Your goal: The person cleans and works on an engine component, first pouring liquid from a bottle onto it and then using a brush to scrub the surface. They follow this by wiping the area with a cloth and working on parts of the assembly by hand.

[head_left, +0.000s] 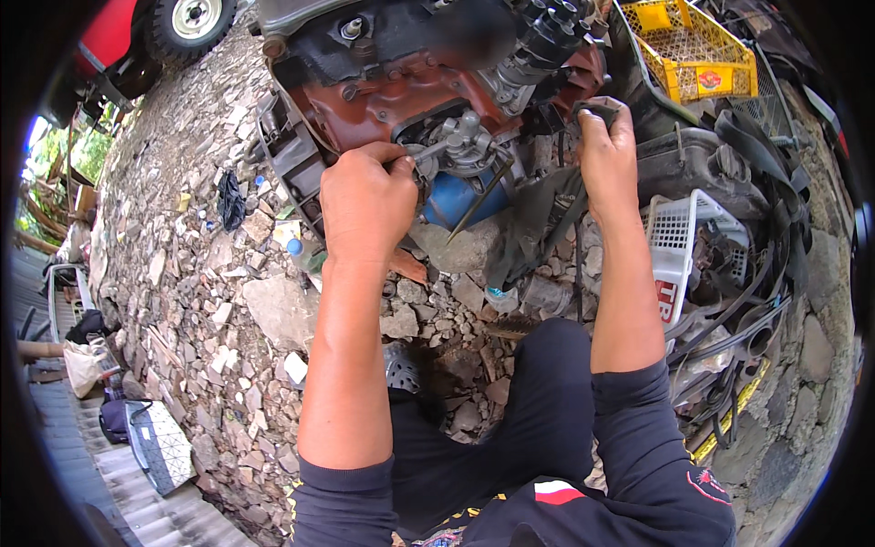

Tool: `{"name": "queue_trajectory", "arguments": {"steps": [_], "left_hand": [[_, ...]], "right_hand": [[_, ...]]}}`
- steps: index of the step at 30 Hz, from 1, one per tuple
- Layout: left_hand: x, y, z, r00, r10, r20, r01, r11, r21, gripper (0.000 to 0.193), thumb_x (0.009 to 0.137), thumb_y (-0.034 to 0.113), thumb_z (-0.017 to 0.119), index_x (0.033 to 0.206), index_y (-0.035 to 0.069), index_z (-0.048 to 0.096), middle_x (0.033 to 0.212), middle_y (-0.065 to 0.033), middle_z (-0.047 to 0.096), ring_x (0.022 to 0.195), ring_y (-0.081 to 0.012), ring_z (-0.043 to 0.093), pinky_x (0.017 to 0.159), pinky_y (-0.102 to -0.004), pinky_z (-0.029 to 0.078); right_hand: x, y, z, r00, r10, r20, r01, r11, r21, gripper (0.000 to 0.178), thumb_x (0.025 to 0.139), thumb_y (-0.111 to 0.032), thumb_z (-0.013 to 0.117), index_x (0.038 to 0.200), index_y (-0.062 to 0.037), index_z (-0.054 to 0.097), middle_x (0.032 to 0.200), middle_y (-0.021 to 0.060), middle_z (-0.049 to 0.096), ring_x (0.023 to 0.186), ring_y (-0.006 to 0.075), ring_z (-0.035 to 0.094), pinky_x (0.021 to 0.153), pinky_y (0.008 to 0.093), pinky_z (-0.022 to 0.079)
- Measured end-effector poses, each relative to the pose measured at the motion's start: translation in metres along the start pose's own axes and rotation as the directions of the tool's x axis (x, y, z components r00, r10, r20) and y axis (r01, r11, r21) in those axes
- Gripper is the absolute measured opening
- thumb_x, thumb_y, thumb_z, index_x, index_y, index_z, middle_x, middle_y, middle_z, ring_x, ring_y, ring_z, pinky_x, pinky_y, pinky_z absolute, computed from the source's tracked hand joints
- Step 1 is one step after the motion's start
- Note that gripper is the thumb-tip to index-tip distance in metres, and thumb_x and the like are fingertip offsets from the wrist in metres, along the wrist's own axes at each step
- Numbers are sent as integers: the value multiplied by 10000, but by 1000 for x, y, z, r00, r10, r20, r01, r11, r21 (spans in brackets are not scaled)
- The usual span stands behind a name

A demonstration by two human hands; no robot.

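An engine block (392,102) with reddish-brown and black surfaces stands in front of me. On its near side sits a grey metal fuel pump (467,146), with a blue cylindrical filter (463,199) below it. My left hand (369,196) is closed beside the pump, its fingers curled round the end of a metal piece whose kind is hidden. To the right of the engine, my right hand (609,159) is raised, thumb and fingers pinched on something dark and greyish that I cannot make out. A dark cloth (538,228) hangs between the hands, below the engine.
Broken stone (283,310) covers the ground. A yellow crate (706,73), a white basket (673,242) of parts, a black tank-like part (702,169) and hoses (729,342) crowd the right. Far left stand a red vehicle's wheel (193,18) and a patterned bag (159,447).
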State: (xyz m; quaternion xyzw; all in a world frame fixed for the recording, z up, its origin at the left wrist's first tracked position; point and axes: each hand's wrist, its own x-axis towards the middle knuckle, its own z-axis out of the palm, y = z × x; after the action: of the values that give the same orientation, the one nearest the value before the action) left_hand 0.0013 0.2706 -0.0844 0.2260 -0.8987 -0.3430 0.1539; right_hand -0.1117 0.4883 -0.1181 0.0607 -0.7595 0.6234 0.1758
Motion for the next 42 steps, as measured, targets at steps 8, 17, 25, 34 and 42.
{"name": "queue_trajectory", "arguments": {"steps": [8,17,25,34,42], "left_hand": [[4,-3,-1,1000,16,-26,-15,999,28,238,826,218,684,972,44,756,820,-213,708,806,-345,706,778,-380,528],[1,-1,1,999,33,-25,-31,997,76,262,840,234,697,996,31,752,807,-153,729,755,-231,713,735,-330,517],[2,-3,4,997,64,-50,-59,993,99,279,822,265,699,989,50,758,775,-153,718,722,-230,697,722,-334,511],[2,-4,4,997,43,-58,-37,994,107,273,828,260,705,993,50,759,747,-141,717,701,-220,701,709,-337,518],[4,-4,2,998,46,-50,-40,994,99,278,830,260,706,994,41,757,769,-147,722,725,-230,707,721,-343,521]], "right_hand": [[-45,20,4,983,-17,185,-15,985,172,221,946,-116,581,1102,22,654,874,15,654,810,111,580,733,268,462],[-26,22,24,975,-72,209,87,994,-68,196,841,-153,691,966,-3,714,895,151,720,830,238,695,767,327,516],[-89,20,41,988,157,-17,-142,929,341,115,855,-74,728,876,-5,639,729,-14,609,653,35,506,573,209,414],[-102,24,100,844,531,-81,-319,616,720,211,922,-208,691,937,-4,639,798,-1,623,675,72,527,606,238,427],[-86,3,68,726,612,313,-597,335,729,231,923,-318,690,939,-98,622,750,-22,524,587,99,414,526,275,340]]}}
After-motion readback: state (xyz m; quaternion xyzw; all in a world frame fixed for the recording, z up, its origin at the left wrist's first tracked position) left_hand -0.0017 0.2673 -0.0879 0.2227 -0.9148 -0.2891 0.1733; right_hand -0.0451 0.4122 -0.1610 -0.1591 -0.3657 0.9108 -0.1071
